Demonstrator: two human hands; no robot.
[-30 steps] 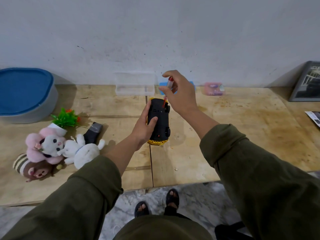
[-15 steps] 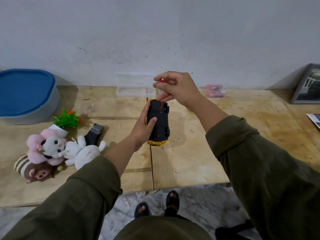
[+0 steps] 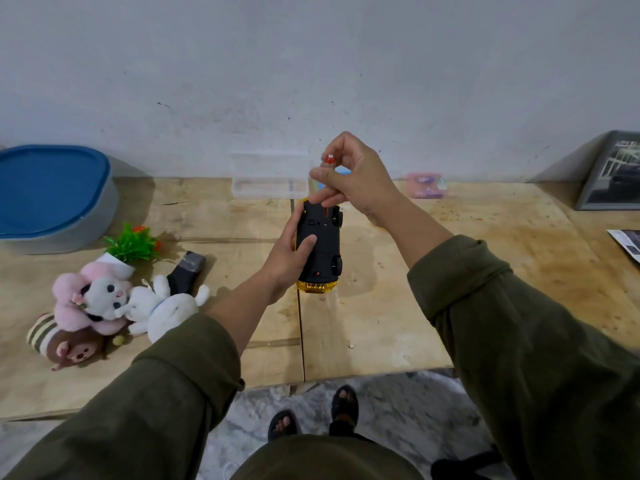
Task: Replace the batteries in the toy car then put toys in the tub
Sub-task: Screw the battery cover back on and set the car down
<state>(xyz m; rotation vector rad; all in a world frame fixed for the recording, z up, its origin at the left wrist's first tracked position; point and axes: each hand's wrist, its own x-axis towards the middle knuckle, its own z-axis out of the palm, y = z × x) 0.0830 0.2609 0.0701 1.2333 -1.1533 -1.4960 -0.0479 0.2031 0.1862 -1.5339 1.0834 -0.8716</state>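
1. Closest to you, your sandalled feet (image 3: 313,412) stand on the pale floor just off the near edge of the plywood table (image 3: 381,323).
2. Your left hand (image 3: 291,256) grips the toy car (image 3: 320,247), thumb pressed on its black underside and fingers wrapped round its left side. The car is upside down, its gold bumper pointing toward you; whether it rests on the table or is held just above it cannot be told.
3. At the table's left lie a brown monkey plush (image 3: 60,342), a pink-and-white plush (image 3: 91,301) and a white rabbit plush (image 3: 166,310), all touching. Just behind them are a small green artificial plant (image 3: 133,244) and a black remote (image 3: 187,273).
4. Your right hand (image 3: 356,181) hovers over the car's far end, fingertips pinching a small screwdriver (image 3: 328,161) with a red-and-white cap; its thin red shaft points down at the underside.
5. At the far left sits the grey tub (image 3: 86,230) with its blue lid on.
6. Against the wall stand a clear plastic box (image 3: 266,178), a pink packet (image 3: 427,185) and, far right, a leaning framed picture (image 3: 611,171).
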